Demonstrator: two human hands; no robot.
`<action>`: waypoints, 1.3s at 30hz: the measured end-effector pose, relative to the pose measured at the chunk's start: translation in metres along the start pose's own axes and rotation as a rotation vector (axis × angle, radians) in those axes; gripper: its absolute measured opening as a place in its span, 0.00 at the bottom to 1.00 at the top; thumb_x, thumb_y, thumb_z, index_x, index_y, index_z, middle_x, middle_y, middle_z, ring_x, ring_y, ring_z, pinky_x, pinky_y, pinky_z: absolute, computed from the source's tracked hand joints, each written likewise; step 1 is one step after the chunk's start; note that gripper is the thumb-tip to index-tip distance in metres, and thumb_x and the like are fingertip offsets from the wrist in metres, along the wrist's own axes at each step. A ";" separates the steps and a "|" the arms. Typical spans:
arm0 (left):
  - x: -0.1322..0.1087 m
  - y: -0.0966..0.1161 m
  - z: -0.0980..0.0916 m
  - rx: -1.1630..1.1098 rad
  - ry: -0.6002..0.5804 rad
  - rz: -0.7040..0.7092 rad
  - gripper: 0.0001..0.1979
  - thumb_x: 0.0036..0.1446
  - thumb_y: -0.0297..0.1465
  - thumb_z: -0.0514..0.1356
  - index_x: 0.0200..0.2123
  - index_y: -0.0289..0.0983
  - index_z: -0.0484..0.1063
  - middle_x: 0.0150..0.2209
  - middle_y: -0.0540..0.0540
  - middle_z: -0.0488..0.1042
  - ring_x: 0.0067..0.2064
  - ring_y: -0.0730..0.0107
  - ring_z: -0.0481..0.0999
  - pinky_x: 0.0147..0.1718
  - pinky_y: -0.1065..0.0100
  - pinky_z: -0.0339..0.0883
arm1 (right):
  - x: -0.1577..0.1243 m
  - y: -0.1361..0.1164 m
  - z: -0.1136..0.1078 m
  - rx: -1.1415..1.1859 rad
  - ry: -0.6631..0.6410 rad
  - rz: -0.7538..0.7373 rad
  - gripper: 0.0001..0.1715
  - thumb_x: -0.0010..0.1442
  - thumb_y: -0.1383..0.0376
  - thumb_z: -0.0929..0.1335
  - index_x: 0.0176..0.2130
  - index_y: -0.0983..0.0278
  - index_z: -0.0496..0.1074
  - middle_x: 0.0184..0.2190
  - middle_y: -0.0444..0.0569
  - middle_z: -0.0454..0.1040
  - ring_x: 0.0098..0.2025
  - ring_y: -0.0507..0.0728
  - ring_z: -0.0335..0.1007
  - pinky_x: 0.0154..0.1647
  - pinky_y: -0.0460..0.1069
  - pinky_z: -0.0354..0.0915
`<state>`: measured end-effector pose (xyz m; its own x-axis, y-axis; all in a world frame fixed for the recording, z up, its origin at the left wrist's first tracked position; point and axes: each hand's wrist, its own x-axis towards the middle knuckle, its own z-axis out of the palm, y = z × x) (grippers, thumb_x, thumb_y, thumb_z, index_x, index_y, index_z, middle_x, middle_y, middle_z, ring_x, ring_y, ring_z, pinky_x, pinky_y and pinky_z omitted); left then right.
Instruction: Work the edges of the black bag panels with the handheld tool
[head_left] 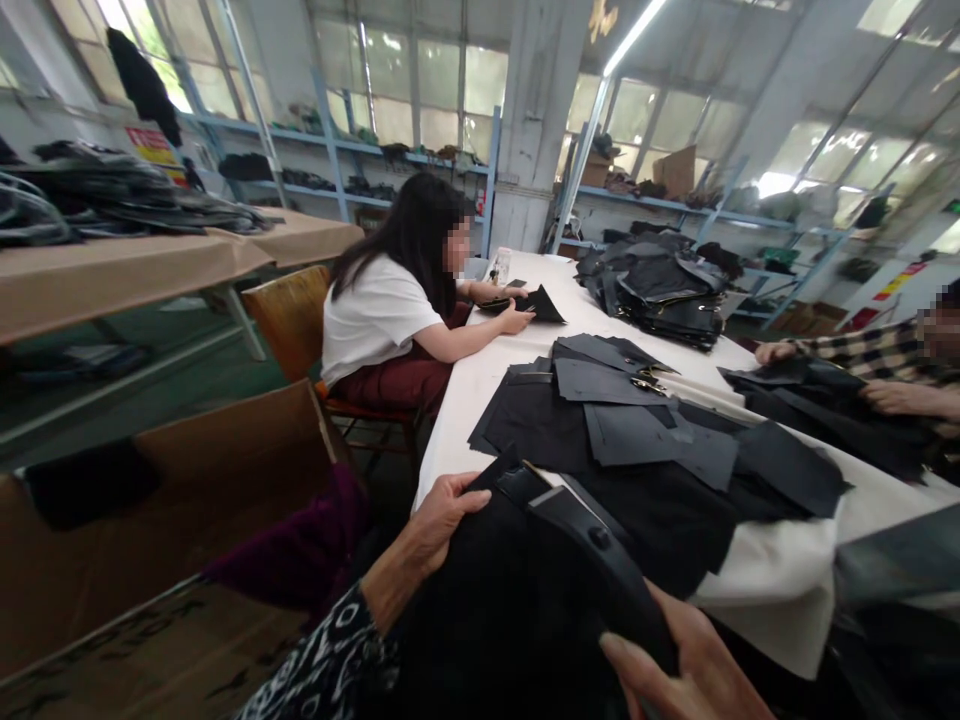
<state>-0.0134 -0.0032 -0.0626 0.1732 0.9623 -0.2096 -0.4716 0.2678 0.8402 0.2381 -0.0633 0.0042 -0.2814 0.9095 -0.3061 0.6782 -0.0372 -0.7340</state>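
A black fabric piece with a leather-like trim band (517,590) hangs between my two hands, just in front of the table edge. My left hand (442,515) pinches its upper left corner, thumb on top. At the lower right, my right hand (675,655) grips the other side along the dark band, its fingers partly behind the material. A strip of metallic zipper shows near the top of the piece. Right beyond it, a pile of flat black panels (660,440) lies on the table, some with zippers and a metal clasp.
The white-covered table (480,370) runs away from me, with a tall stack of black pieces (652,285) farther back. A co-worker (397,310) sits left, handling a dark piece; another person's checked sleeve (862,345) is at right. An open cardboard box (247,450) stands left.
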 end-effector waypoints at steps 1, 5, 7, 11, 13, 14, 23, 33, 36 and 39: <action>-0.009 -0.003 0.005 -0.026 -0.010 0.002 0.17 0.45 0.29 0.64 0.41 0.30 0.75 0.28 0.44 0.77 0.26 0.74 0.73 0.27 0.74 0.65 | -0.002 -0.005 0.003 0.013 -0.012 -0.012 0.13 0.55 0.55 0.65 0.32 0.63 0.70 0.18 0.42 0.69 0.21 0.52 0.67 0.22 0.44 0.63; -0.040 -0.010 0.025 -0.024 -0.063 0.054 0.15 0.49 0.29 0.63 0.42 0.31 0.75 0.31 0.43 0.78 0.29 0.73 0.74 0.30 0.74 0.66 | -0.012 -0.017 0.016 0.050 -0.057 -0.061 0.12 0.57 0.59 0.64 0.37 0.66 0.68 0.18 0.39 0.67 0.20 0.50 0.66 0.22 0.43 0.61; -0.053 -0.013 0.033 -0.010 -0.086 0.082 0.14 0.50 0.28 0.63 0.42 0.32 0.75 0.34 0.43 0.78 0.32 0.71 0.75 0.32 0.73 0.67 | -0.020 -0.019 0.019 0.063 -0.042 -0.084 0.13 0.57 0.59 0.64 0.38 0.66 0.67 0.17 0.39 0.66 0.20 0.50 0.66 0.23 0.43 0.61; -0.079 -0.031 0.043 -0.086 -0.151 0.084 0.15 0.52 0.27 0.62 0.44 0.34 0.75 0.37 0.42 0.78 0.36 0.66 0.77 0.35 0.70 0.69 | -0.040 -0.019 0.017 0.082 0.003 -0.162 0.13 0.59 0.57 0.63 0.34 0.66 0.66 0.17 0.40 0.67 0.19 0.50 0.65 0.22 0.43 0.60; -0.091 -0.043 0.044 -0.144 -0.129 0.080 0.16 0.52 0.28 0.62 0.45 0.34 0.74 0.37 0.42 0.78 0.36 0.65 0.77 0.35 0.69 0.70 | -0.052 -0.017 0.012 0.073 0.061 -0.188 0.13 0.59 0.57 0.63 0.31 0.65 0.65 0.16 0.39 0.67 0.19 0.50 0.64 0.21 0.43 0.59; -0.097 -0.049 0.045 -0.167 -0.095 0.084 0.16 0.51 0.28 0.62 0.45 0.35 0.74 0.37 0.43 0.79 0.35 0.66 0.77 0.35 0.69 0.70 | -0.058 -0.015 0.011 0.066 0.097 -0.193 0.14 0.59 0.56 0.63 0.30 0.65 0.64 0.16 0.39 0.67 0.19 0.50 0.64 0.21 0.43 0.59; -0.140 -0.068 0.051 -0.223 -0.016 0.120 0.17 0.51 0.25 0.62 0.47 0.38 0.73 0.37 0.45 0.79 0.36 0.70 0.78 0.35 0.73 0.71 | -0.121 0.002 0.028 0.057 0.088 -0.129 0.13 0.58 0.56 0.64 0.33 0.65 0.64 0.18 0.39 0.66 0.20 0.50 0.64 0.21 0.43 0.59; -0.166 -0.070 0.063 -0.190 -0.057 0.116 0.18 0.50 0.27 0.64 0.47 0.37 0.73 0.39 0.44 0.79 0.40 0.64 0.78 0.39 0.69 0.72 | -0.133 0.006 0.047 0.106 0.025 -0.171 0.15 0.57 0.56 0.65 0.37 0.66 0.66 0.20 0.40 0.66 0.20 0.50 0.66 0.20 0.43 0.60; -0.167 -0.061 0.052 -0.186 0.083 0.139 0.20 0.47 0.28 0.66 0.46 0.37 0.73 0.35 0.46 0.79 0.37 0.65 0.78 0.37 0.69 0.73 | -0.126 0.006 0.036 0.102 0.118 -0.158 0.15 0.57 0.55 0.64 0.35 0.65 0.65 0.18 0.39 0.66 0.20 0.51 0.65 0.20 0.44 0.59; -0.163 -0.032 0.031 -0.143 0.271 0.196 0.21 0.42 0.27 0.67 0.44 0.36 0.73 0.31 0.47 0.79 0.34 0.67 0.79 0.37 0.67 0.74 | -0.121 0.011 0.020 0.070 0.210 -0.133 0.17 0.57 0.53 0.63 0.34 0.65 0.65 0.16 0.39 0.65 0.19 0.51 0.64 0.21 0.45 0.59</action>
<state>0.0003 -0.1700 -0.0402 -0.1589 0.9684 -0.1924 -0.5927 0.0623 0.8030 0.2663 -0.1819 0.0207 -0.2128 0.9741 -0.0769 0.5937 0.0665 -0.8019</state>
